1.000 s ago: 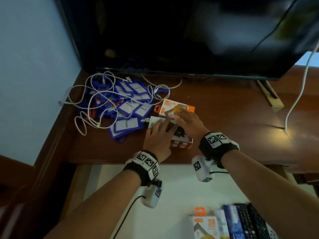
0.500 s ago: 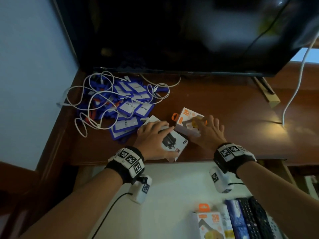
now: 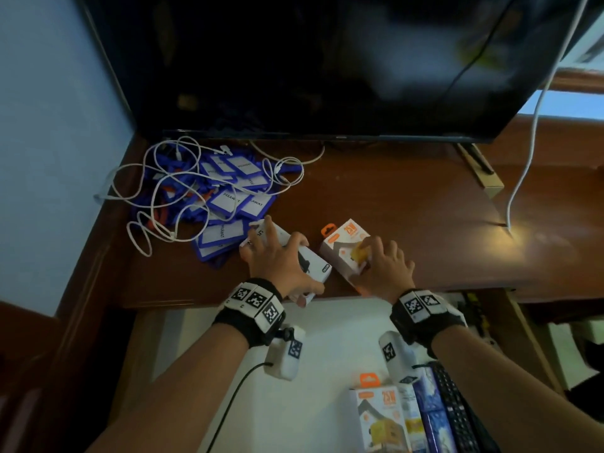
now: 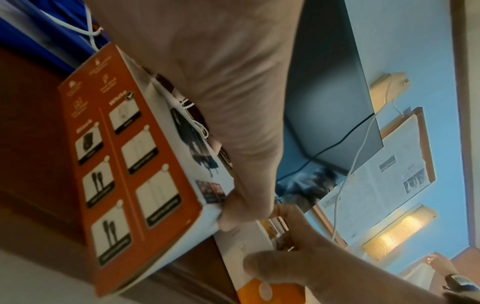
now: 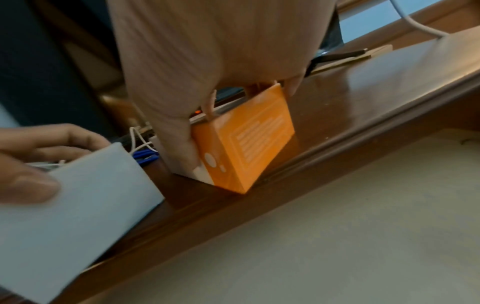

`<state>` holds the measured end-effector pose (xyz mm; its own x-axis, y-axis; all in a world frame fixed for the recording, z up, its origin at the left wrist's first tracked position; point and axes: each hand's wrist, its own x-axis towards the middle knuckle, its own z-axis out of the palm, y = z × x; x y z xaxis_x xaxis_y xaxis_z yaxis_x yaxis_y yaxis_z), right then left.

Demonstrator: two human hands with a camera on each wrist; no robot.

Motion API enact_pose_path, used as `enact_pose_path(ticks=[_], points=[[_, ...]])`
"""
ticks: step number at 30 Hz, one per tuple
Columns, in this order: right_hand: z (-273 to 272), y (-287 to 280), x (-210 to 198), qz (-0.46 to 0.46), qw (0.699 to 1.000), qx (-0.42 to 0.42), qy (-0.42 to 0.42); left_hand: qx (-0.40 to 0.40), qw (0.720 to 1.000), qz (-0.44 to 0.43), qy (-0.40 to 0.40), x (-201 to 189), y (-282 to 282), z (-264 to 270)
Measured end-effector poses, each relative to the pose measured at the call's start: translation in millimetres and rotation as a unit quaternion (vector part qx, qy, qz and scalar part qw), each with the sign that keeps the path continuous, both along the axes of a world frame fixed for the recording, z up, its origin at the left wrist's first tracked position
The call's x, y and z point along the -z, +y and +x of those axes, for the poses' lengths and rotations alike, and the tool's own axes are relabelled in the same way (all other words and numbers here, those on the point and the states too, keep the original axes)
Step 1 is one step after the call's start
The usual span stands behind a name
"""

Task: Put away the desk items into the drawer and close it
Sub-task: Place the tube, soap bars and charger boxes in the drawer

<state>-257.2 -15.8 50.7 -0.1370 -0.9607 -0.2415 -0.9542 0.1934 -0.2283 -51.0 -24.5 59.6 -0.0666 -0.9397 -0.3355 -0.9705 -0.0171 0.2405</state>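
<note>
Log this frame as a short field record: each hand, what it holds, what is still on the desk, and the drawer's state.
left hand: grips the white box, near end past the desk edge
right hand: grips the orange-and-white box, tilted, one corner on the desk
still on desk: blue badge holders tangled with white cable
drawer: open; holds another orange-and-white box, other items beside it

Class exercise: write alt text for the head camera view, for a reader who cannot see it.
Two hands each grip a small box at the front edge of a wooden desk: left hand on a white box, right hand on an orange-and-white box, above an open drawer.
</note>
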Motion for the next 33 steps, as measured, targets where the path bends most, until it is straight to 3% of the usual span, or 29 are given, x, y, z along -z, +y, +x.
enact_pose_path(ticks=[4, 8, 13, 22, 25, 29, 33], points=[[-5, 38, 3, 0.014, 0.999, 0.024, -0.042, 0.009, 1.000, -0.025, -0.005, 1, 17, -1], [-6, 79, 18, -0.023, 0.976, 0.074, -0.203, 0.016, 0.999, -0.039, -0.003, 5, 44, -4], [-11, 121, 27, -0.005, 0.938, 0.095, -0.333, 0.049, 0.997, -0.062, -0.024, 10, 94, -12], [-27, 166, 70, 0.090, 0.891, 0.123, -0.428, 0.053, 0.996, -0.069, -0.005, 35, 178, -14], [-15, 174, 79, 0.109, 0.893, 0.130, -0.417, 0.042, 0.998, -0.033, -0.016, 44, 195, -10], [1, 182, 77, 0.140, 0.949, 0.060, -0.277, 0.022, 0.999, 0.006, -0.027, 51, 210, 2], [18, 188, 72, 0.150, 0.966, 0.006, -0.208, 0.034, 0.997, 0.055, -0.034, 59, 217, 18]])
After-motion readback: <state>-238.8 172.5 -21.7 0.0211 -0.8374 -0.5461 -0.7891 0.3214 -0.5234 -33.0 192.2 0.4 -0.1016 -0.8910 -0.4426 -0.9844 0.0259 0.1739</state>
